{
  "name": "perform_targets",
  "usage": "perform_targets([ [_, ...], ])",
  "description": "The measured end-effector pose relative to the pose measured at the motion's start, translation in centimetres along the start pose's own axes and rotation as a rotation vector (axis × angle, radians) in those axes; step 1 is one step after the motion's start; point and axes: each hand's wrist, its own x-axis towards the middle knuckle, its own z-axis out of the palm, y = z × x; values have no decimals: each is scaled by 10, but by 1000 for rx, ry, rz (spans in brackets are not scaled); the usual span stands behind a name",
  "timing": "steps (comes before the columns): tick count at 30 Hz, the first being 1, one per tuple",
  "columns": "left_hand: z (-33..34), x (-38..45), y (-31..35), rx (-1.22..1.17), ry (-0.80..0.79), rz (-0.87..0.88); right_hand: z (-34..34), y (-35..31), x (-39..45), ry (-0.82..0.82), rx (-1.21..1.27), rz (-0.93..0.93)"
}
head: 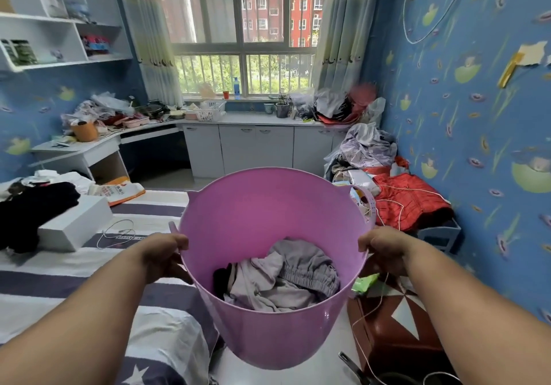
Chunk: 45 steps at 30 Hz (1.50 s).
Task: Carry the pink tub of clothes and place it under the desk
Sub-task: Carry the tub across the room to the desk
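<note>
Both hands, left hand (167, 258) and right hand (384, 250), close their fingers on the rim of the pink tub (268, 334), clothes (283, 277) between them. It seems lifted; the desk (98, 143) is well beyond the fingers, so carrying and placing remain.

Tub (277, 325): held before me, my left hand (167, 258) on its left rim, right hand (384, 247) on its right. Clothes (280, 277) in it. Bed (74, 280) left; tabletop (143, 129) beyond, under the window (244, 27); cabinets (256, 146) right of it.
</note>
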Motion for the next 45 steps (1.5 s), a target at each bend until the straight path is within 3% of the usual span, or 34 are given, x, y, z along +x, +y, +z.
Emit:
perform_targets([
  [14,16,60,65,-29,42,-20,-32,-65,102,-43,-24,-10],
  [45,-83,303,201,86,-34,63,49,-211,284,47,17,43],
])
